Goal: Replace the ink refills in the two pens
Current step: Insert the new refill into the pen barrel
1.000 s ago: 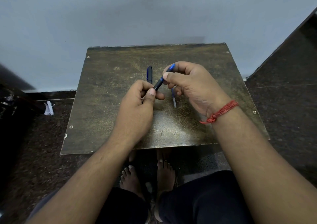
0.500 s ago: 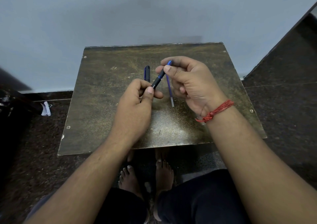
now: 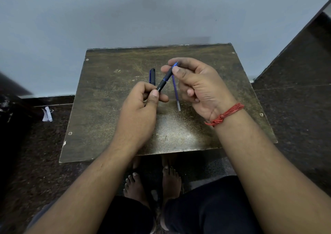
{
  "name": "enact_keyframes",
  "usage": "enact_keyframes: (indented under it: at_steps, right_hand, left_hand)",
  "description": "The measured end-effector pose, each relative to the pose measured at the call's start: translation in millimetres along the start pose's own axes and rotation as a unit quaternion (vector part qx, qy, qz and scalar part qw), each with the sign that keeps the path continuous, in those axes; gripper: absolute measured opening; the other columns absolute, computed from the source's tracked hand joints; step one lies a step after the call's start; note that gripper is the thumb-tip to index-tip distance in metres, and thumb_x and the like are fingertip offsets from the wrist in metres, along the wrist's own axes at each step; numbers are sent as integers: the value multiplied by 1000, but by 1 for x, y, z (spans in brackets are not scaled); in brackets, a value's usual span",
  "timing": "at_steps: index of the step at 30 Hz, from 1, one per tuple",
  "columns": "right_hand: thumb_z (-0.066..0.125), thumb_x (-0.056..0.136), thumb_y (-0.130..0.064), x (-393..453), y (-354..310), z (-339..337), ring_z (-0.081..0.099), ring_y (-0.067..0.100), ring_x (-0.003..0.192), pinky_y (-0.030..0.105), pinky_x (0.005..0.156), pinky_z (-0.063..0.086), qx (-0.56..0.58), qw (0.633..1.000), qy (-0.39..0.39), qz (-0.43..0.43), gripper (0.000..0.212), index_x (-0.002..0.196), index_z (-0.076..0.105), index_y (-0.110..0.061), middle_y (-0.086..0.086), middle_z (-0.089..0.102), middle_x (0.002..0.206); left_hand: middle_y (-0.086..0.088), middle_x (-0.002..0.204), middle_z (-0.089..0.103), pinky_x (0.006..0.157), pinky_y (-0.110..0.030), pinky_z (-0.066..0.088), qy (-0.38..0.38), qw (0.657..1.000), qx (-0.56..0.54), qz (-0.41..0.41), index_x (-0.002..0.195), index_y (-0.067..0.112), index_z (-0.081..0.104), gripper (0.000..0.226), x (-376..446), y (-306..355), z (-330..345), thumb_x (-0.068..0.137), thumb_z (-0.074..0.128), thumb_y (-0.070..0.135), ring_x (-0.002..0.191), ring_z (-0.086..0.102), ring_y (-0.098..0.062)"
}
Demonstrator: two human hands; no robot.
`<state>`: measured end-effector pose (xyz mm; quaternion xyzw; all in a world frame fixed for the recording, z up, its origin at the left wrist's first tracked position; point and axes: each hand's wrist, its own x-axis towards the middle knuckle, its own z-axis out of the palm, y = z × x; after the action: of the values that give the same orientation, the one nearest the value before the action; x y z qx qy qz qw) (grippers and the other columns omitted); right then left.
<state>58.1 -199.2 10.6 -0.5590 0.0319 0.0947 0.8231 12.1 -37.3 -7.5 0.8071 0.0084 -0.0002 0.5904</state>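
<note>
Both hands work one black plastic pen with a blue tip (image 3: 165, 79): the left hand (image 3: 141, 112) grips its barrel while the right hand (image 3: 195, 85) pinches the tip, likely unscrewing it. Just under the right hand's fingers, a thin blue ink refill (image 3: 176, 94) waits for fitting.

2 pens (image 3: 163, 82) (image 3: 152, 76), 1 refill (image 3: 176, 94), 1 table (image 3: 111, 108)

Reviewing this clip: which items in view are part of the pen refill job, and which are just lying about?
Job:
- black pen with blue tip, pinched by left hand and right hand
- thin blue ink refill on brown tabletop
- second dark pen

Lying about:
- white paper scrap on floor
</note>
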Motion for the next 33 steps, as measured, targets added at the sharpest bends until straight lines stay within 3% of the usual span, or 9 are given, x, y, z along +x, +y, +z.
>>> enact_keyframes:
  at_steps: [3,6,10,14,18,23,25,29,33]
  right_hand:
    - [62,94,-5,1,2,2,30,3,38,14,35,19,-7,1000,10,-1,5,97,63,-8,9,72,91]
    - [71,90,-15,3,6,5,33,4,39,14,35,21,-33,998,47,1,16,82,57,-15,3,62,74]
    - [70,91,-21,1,5,6,40,6,42,14,34,25,-45,997,58,2,12,91,59,-14,3,69,83]
    - [59,96,-4,1,0,-1,44,5,44,15,34,22,9,1000,9,6,14,108,63,-7,9,75,103]
    - [59,94,0,1,1,1,42,3,44,15,34,20,12,1000,4,9,14,101,66,-10,6,74,96]
    - [71,89,-12,4,7,6,42,5,44,15,34,20,-5,999,45,11,16,82,58,-17,-5,61,68]
    - [72,89,-17,4,9,7,45,7,47,16,34,21,-17,998,55,11,18,82,56,-17,-2,61,73]
    - [64,95,-13,2,3,2,48,6,51,16,36,23,5,1000,22,11,6,101,62,-11,10,72,105]
    - [56,95,0,2,1,0,40,3,44,16,36,22,28,999,-5,13,16,108,64,-6,11,73,106]
  left_hand:
    - [15,95,77,71,-43,47,-7,1000,3,0,90,38,56,22,0,-1,1,106,48,26,62,53,-7]
    - [15,96,77,73,-44,47,-10,1000,3,4,87,43,57,26,0,-1,2,105,48,27,65,54,-4]
    - [16,95,77,75,-45,50,-4,1000,2,1,90,39,57,23,1,-1,2,106,48,27,67,55,-5]
    - [13,95,77,70,-40,45,5,1000,-6,1,90,37,56,23,2,-1,1,107,49,24,60,52,-4]
    - [13,95,77,69,-40,47,1,1000,0,0,90,36,57,23,0,0,2,107,49,23,60,52,-8]
    - [13,96,77,69,-42,47,-3,1000,-3,0,88,38,57,23,0,-1,3,106,49,25,61,52,-8]
    - [13,96,77,70,-42,47,-2,1000,-2,0,89,38,57,22,0,0,3,106,48,26,61,53,-7]
    - [15,95,77,72,-39,47,3,1000,5,-1,91,35,57,21,0,2,1,107,49,24,63,54,-3]
    - [14,95,77,71,-37,46,3,1000,6,-1,91,36,56,21,-1,3,1,107,48,24,60,53,-2]
